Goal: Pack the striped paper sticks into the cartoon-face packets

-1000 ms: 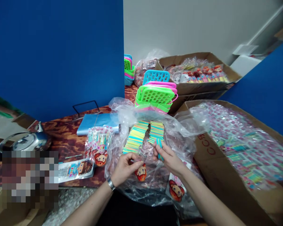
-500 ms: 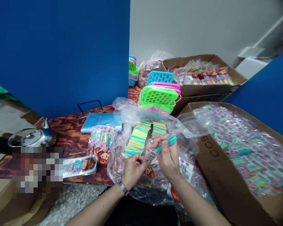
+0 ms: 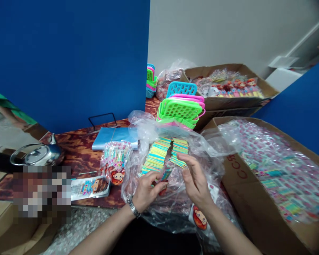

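A clear plastic bag [image 3: 149,132] lies open in front of me with two stacks of coloured sticks [image 3: 156,156] inside. My left hand [image 3: 146,189], a watch on its wrist, pinches a small clear packet [image 3: 165,176] that has a few sticks in its mouth. Just right of that packet, my right hand [image 3: 195,179] has its fingers stretched out and touches the edge of the right stack. Nothing shows in its fingers. An empty cartoon-head packet [image 3: 200,217] lies under my right wrist.
A filled packet [image 3: 114,161] stands left of the bag, with a flat packet [image 3: 90,187] and blue sheets [image 3: 114,136] nearby. Stacked green and pink baskets [image 3: 179,109] sit behind. A cardboard box [image 3: 236,170] of packets is at right, another box [image 3: 228,102] behind. A metal kettle [image 3: 37,154] stands far left.
My right hand held a small bundle of sticks up, then brought it down to the packet in my left hand and let go. Its fingers are now stretched out.
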### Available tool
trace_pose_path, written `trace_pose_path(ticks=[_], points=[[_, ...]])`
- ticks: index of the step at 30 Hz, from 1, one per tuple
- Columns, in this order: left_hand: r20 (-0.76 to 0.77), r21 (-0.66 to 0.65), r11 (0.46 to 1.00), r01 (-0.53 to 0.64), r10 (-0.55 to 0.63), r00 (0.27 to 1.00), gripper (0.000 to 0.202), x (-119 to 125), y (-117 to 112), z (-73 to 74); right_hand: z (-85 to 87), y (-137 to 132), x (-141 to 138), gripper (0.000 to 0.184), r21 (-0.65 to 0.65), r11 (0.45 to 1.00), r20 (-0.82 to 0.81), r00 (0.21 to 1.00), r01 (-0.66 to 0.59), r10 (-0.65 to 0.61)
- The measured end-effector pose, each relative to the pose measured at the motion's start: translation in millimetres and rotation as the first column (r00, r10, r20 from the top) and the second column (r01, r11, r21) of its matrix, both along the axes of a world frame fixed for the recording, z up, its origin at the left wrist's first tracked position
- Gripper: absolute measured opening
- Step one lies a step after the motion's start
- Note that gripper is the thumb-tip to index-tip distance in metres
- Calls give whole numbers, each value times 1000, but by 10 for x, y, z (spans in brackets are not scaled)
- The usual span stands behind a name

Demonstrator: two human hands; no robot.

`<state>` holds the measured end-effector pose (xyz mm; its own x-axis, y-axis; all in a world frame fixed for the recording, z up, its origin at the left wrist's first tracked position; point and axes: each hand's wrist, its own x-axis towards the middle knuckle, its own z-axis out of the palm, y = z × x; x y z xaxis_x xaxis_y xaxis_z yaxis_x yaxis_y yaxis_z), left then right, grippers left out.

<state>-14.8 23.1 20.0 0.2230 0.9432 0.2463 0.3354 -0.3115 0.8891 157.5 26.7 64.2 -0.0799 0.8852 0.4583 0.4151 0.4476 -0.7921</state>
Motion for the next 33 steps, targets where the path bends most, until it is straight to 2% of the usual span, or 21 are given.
trace_pose_path(ticks=[2,5,7,11,16,19,23,26,29,31,33], points=[[-18,34,999,17,-17,1000,11,-22,-3,2,43,15,26,25,74,997,115,993,-22,14],[-37,76,996,45,-42,998,13,-49,-13,15,108,28,31,17,154,979,306,949,-130,78],[-45,105,993,59,-55,998,14,-66,-20,30,140,28,29,15,182,968,364,926,-174,98],[-53,141,987,74,-67,996,12,-87,-27,55,180,30,29,17,170,969,347,931,-179,111],[-65,156,985,80,-71,995,12,-103,-28,72,176,49,16,13,152,954,417,892,-257,174],[-72,136,987,88,-79,994,12,-102,-51,83,155,53,-7,15,142,954,422,888,-265,184],[-78,84,993,78,-71,994,9,-161,-112,96,135,35,-5,22,107,936,420,868,-336,263],[-129,28,1000,-5,8,992,12,-374,-121,99,100,21,122,29,86,966,358,913,-244,199],[-248,44,976,-216,220,943,16,-735,-34,86,-4,24,386,22,51,997,369,928,-61,39],[-371,113,944,-310,330,868,17,-983,79,53,-131,23,607,20,1,1000,464,886,6,-6],[-488,195,927,-321,376,788,19,-1181,211,-9,-293,5,834,23,-41,999,590,808,30,0]])
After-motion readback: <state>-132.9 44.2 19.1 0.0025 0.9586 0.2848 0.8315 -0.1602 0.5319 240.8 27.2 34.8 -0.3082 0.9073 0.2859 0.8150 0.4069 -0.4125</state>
